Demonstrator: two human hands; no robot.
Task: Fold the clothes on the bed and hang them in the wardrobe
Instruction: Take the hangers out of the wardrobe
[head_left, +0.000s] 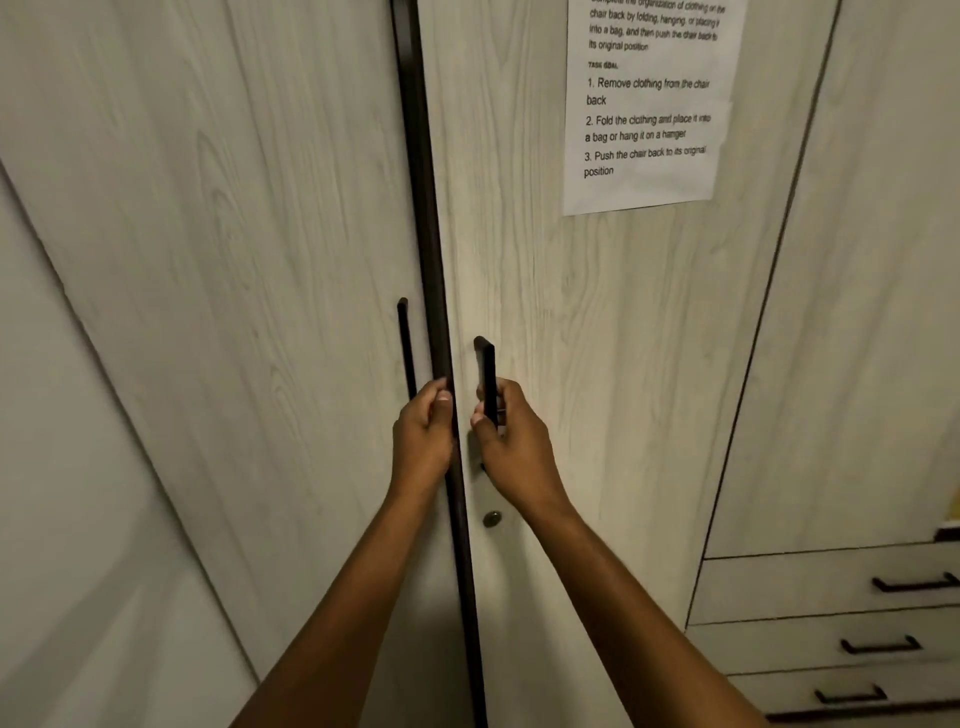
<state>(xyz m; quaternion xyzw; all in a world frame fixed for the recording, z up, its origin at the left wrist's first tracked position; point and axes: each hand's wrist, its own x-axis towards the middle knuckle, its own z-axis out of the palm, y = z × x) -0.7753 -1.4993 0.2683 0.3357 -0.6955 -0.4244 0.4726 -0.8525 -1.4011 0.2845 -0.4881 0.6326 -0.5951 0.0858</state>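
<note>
Both hands are up at the middle of the wardrobe, seen from the head camera looking forward and slightly down. Left hand (423, 436) has its fingers curled round the lower part of the left door handle (405, 345), a thin dark vertical bar, with the thumb lying against the dark seam where the two doors meet. Right hand (511, 441) grips the right door handle (487, 374), a broader dark bar, with the thumb pressed on its front face and the fingers wrapped behind it. The left door (234, 260) and the right door (597, 338) are both pale wood-grain panels, and a narrow dark gap runs between them from top to bottom. Just below the right hand a small round lock (491, 518) sits on the right door. A printed paper sheet (649, 104) is stuck high on the right door, listing numbered steps about removing clothing from a chair back, folding it and pushing the chair back. To the right of the doors stands another pale panel, and below it three drawers (831, 613) are stacked, each with a dark bar pull. No clothes or bed appear in this view.
</note>
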